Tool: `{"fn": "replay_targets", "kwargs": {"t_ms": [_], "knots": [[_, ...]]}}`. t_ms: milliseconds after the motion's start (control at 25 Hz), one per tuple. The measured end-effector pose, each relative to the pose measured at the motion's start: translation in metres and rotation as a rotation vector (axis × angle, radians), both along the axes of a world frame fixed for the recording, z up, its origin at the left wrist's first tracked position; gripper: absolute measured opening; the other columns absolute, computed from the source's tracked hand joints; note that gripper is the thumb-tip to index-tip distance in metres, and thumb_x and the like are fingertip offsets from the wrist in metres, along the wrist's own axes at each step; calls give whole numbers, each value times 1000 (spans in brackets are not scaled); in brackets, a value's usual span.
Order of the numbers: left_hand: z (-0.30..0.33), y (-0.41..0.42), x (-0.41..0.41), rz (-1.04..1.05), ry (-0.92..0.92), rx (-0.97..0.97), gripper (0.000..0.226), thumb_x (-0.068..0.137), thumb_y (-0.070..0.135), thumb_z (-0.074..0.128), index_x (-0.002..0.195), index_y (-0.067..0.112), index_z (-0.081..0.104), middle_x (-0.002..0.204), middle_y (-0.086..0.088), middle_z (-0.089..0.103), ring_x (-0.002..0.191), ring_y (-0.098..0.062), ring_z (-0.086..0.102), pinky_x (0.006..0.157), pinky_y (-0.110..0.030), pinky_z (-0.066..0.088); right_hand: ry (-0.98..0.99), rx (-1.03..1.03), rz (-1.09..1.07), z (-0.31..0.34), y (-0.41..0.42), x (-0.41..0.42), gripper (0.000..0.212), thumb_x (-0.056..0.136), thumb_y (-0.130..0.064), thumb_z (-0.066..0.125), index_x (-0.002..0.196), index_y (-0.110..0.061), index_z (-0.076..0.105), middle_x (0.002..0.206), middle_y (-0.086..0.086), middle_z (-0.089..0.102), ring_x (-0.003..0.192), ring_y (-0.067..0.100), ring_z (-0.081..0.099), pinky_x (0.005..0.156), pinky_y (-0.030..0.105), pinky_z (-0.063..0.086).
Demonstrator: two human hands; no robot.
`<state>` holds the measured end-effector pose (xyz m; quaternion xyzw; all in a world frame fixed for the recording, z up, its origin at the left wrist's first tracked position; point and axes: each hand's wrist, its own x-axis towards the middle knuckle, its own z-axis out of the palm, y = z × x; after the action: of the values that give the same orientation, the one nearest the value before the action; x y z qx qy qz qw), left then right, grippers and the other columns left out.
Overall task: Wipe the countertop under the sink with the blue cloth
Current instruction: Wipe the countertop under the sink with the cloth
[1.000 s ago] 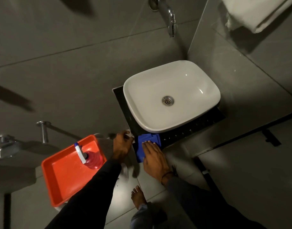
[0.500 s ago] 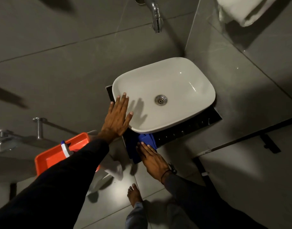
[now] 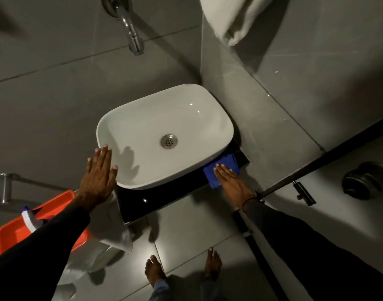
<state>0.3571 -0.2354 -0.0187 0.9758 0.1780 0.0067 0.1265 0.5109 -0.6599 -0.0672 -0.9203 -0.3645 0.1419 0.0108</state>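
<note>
A white basin (image 3: 143, 131) sits on a glossy black countertop (image 3: 156, 198). The blue cloth (image 3: 226, 165) lies folded on the countertop's right front part, just beside the basin's edge. My right hand (image 3: 231, 183) lies flat on the cloth, fingers pressing it onto the black surface. My left hand (image 3: 98, 177) is spread flat with fingers apart against the basin's left rim, holding nothing.
A chrome tap (image 3: 131, 31) juts from the grey tiled wall above the basin. An orange tray (image 3: 14, 231) with a spray bottle (image 3: 31, 219) sits at lower left on a white seat. A white towel (image 3: 234, 20) hangs at upper right. My bare feet (image 3: 156, 272) stand on the tiled floor.
My right hand has slid the blue cloth from the countertop's left front to its right side. My left hand rose from beside the tray and now rests lower on the basin's left rim.
</note>
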Motion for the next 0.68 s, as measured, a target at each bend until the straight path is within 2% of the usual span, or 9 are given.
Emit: {"fn": "replay_targets", "kwargs": {"t_ms": [240,440,680], "knots": [[2,-2,0,19,23,-19,70,101,41,20,163,10,10,172,-5,3,160,-25,-1,128,-49,1,66,-19,-159,7,-30,41,74,98,-3,42,161,-14,5,171,4,3,158,22,4,129,36,8],[1,-2,-1,22,20,-36,69,102,42,20,163,11,8,173,-5,-1,160,-26,-4,128,-50,-1,95,16,-243,3,7,-5,77,96,-5,47,162,-16,9,171,4,6,158,26,5,128,38,7],[1,5,-1,-28,39,-75,72,102,45,19,163,8,6,172,-8,-4,160,-25,-6,129,-51,-2,119,113,-104,-7,89,-103,77,94,-5,42,162,-17,8,171,1,4,159,25,1,130,38,5]]}}
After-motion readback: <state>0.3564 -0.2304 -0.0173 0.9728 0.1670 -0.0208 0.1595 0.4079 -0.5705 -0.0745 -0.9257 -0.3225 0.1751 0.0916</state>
